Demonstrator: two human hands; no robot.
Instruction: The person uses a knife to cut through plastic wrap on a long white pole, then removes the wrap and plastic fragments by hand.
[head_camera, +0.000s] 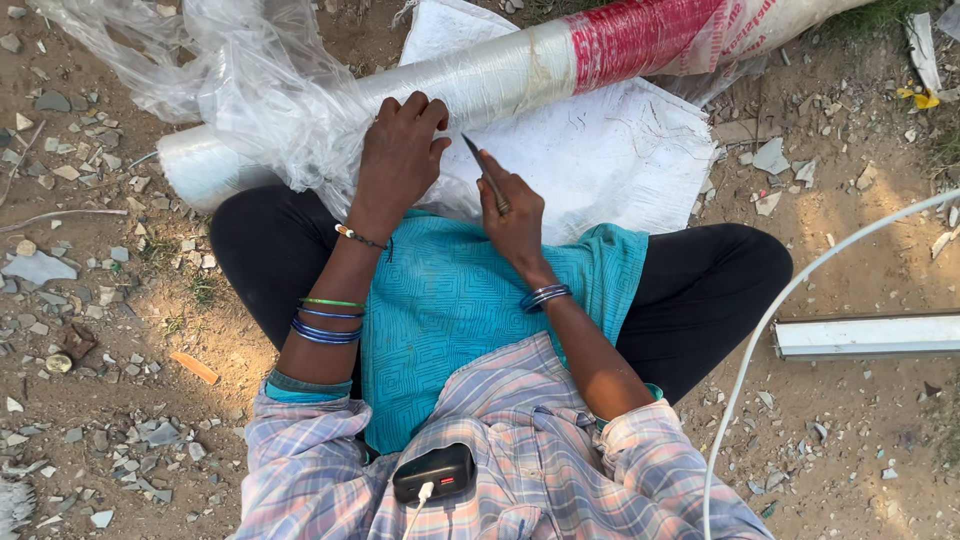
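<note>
Left hand (400, 155) spread, palm pressing the clear-wrapped roll (470, 85) lying across the lap on a white sack (620, 160); right hand (512, 215) pinching a thin blade (485, 170), tip just beside the roll's wrap.

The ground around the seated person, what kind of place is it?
Probably an outdoor work site or yard: bare dirt ground strewn with stone chips, patches of grass, and a large plastic-wrapped roll lying on a white sack.
</note>
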